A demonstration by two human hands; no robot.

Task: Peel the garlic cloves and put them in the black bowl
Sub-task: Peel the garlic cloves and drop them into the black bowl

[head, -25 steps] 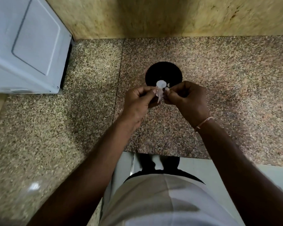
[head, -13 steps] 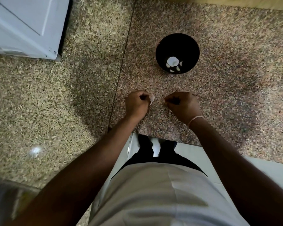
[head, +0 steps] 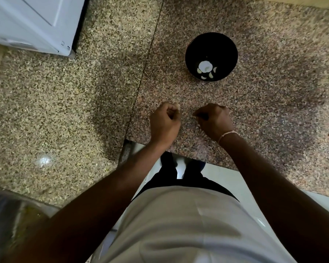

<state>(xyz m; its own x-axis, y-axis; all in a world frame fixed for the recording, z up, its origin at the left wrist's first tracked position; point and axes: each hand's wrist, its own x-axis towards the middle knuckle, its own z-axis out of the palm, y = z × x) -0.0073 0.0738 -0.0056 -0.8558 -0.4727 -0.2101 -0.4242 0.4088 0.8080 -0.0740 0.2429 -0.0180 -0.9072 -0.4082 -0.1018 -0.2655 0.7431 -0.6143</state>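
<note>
The black bowl (head: 194, 54) stands on the granite counter, with several peeled pale garlic cloves (head: 205, 68) at its bottom. Both my hands hover over the counter a hand's length nearer to me than the bowl, apart from each other. My left hand (head: 164, 120) is curled into a fist, and a small pale garlic piece (head: 177, 105) peeks out at its fingertips; whether this is clove or skin I cannot tell. My right hand (head: 214, 118) is curled too, thumb against fingers, with nothing visible in it.
A white appliance (head: 27, 21) sits at the back left of the speckled granite counter (head: 65, 111). The counter's front edge (head: 188, 158) runs just below my wrists. A blurred clear plastic thing (head: 10, 215) lies at the lower left.
My hands have parted and drawn back from just above the bowl toward the counter's front edge. The long strip of skin between them is no longer seen. The view has tilted down.
</note>
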